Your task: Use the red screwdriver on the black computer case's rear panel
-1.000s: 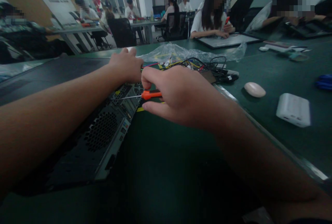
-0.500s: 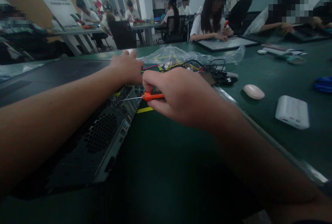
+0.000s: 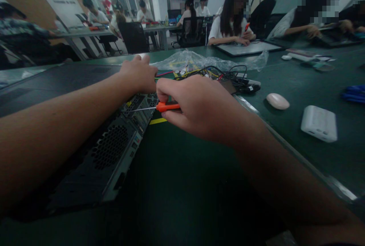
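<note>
A black desktop computer case (image 3: pixel 82 173) lies on its side at the left, its rear panel with round vents and ports turned toward me. My right hand (image 3: pixel 199 109) grips a screwdriver (image 3: pixel 168 106) by its orange and black handle. The thin metal shaft points left, and its tip meets the rear panel near the slots, though the exact contact spot is too dark to make out. Over the far end of the case, my left hand (image 3: pixel 139 74) rests with fingers apart; its fingertips are partly hidden. My left forearm crosses above the case.
Beyond my hands lie a tangle of cables (image 3: pixel 239 80) and clear plastic wrap (image 3: pixel 196 59). To the right are a pale oval mouse-like object (image 3: pixel 277 101), a white block-shaped device (image 3: pixel 319 123) and a blue bundle (image 3: pixel 355 94). Across the green table, people work on flat panels.
Hands, screwdriver and case keep almost the same pose. The whole view has shifted very slightly.
</note>
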Available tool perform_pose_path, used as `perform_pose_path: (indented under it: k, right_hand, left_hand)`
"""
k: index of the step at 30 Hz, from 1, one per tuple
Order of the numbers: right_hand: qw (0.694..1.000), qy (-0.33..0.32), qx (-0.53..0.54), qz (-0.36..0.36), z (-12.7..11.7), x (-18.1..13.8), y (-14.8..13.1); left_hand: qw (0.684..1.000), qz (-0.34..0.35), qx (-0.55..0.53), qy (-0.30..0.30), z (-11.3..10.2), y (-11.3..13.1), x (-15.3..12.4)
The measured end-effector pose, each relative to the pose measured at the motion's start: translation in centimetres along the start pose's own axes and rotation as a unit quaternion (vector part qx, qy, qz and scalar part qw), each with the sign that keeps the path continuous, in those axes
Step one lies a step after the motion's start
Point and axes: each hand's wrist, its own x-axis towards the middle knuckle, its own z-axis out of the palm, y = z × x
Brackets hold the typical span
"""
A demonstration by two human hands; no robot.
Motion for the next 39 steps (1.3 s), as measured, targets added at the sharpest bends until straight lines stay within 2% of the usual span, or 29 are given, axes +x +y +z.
perform_pose_path:
  k: [25, 39]
  right_hand:
    - [1.000, -0.006, 0.006, 0.006, 0.01, 0.11, 0.23]
    - [1.000, -0.003, 0.007, 0.004, -0.08, 0.14, 0.25]
  left_hand:
    - [0.998, -0.014, -0.060, 0.012, 0.52, -0.20, 0.35]
    - [1.000, -0.015, -0.010, 0.007, 0.38, -0.11, 0.21]
